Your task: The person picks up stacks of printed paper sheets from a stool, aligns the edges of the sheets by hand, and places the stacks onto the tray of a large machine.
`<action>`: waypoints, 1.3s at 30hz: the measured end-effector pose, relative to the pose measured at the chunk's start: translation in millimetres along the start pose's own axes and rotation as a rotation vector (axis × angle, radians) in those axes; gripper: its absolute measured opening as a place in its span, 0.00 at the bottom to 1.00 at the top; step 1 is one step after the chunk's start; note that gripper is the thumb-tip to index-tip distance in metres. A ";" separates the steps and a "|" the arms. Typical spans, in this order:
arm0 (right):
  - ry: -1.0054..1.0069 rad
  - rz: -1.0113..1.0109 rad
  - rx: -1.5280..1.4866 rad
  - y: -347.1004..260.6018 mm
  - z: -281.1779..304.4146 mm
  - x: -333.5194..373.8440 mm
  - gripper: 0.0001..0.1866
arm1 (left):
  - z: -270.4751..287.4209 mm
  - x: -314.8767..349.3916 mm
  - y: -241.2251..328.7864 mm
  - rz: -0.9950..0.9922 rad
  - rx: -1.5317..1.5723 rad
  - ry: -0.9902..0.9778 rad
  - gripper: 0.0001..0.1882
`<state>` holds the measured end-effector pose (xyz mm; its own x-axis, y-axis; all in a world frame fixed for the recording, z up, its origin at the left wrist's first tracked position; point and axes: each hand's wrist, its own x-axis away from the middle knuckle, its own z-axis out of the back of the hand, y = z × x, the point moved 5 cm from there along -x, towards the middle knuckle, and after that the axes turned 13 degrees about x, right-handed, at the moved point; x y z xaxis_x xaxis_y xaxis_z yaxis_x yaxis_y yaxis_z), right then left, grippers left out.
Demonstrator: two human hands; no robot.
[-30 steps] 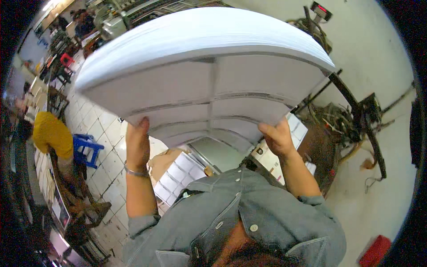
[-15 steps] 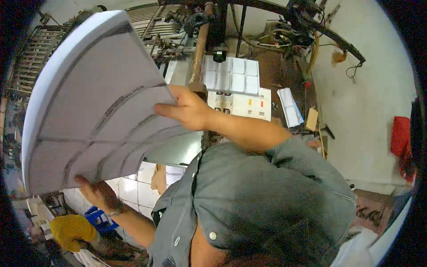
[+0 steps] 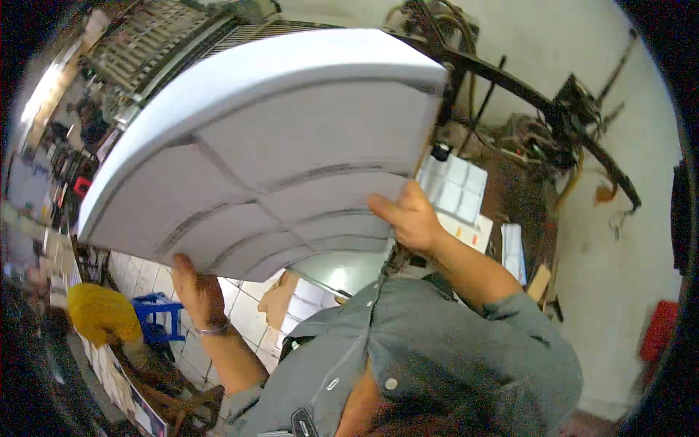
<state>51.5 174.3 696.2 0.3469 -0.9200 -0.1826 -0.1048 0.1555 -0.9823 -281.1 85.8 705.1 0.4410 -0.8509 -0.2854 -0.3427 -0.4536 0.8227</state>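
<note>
A thick stack of large printed paper sheets (image 3: 240, 175) spans the middle of the view, bowed and raised in front of me. Its white top side and a grey-looking printed face with a grid of dark bands both show. My right hand (image 3: 413, 218) grips the right edge, thumb laid over the near face and fingers hidden behind. At the lower left edge, my left hand (image 3: 195, 291) holds the stack, its thumb at the rim and the other fingers largely out of sight. Just below the stack, a shiny metal plate (image 3: 338, 273) shows.
Behind the stack stands machinery with a slatted rack (image 3: 142, 47) and a dark metal bar (image 3: 502, 76). Printed sheets (image 3: 455, 189) lie on a brown table at right. A blue plastic stool (image 3: 156, 317) and a person in a yellow garment (image 3: 105, 313) are at lower left.
The stack has swung rightward in the view and tilted flatter, with both hands still on it. My right hand has moved right and down; the view has also shifted.
</note>
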 end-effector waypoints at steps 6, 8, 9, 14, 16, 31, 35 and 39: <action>-0.025 -0.016 0.000 8.3 -4.1 3.2 0.26 | 25.2 -4.0 -5.7 -0.070 -0.236 -0.109 0.21; -0.006 0.025 0.031 7.5 -1.5 3.8 0.28 | 23.9 -8.9 -10.7 0.016 0.010 -0.047 0.22; -0.011 0.019 0.068 9.2 0.4 4.6 0.28 | 23.4 -7.3 -11.9 -0.014 -0.086 -0.044 0.22; 0.053 0.060 0.166 10.9 -0.6 1.7 0.27 | 14.7 -9.1 -14.9 0.014 -0.255 -0.006 0.23; 0.101 0.055 0.264 15.3 1.3 1.1 0.24 | 26.0 -8.7 -16.1 0.118 -0.423 -0.014 0.23; 0.182 0.117 0.263 10.5 -7.0 7.2 0.20 | 1.1 9.1 -8.3 -0.080 -0.208 -0.040 0.16; 0.146 0.178 0.276 10.2 -5.4 8.3 0.20 | 5.1 13.7 -7.2 -0.024 -0.254 -0.072 0.16; 0.141 0.132 0.269 3.0 -9.6 8.4 0.19 | 0.5 13.7 -6.1 -0.066 -0.284 -0.109 0.16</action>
<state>45.1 163.6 692.2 0.2119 -0.9235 -0.3197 0.1163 0.3487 -0.9300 -273.4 76.7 695.9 0.3575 -0.8526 -0.3811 -0.0640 -0.4295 0.9008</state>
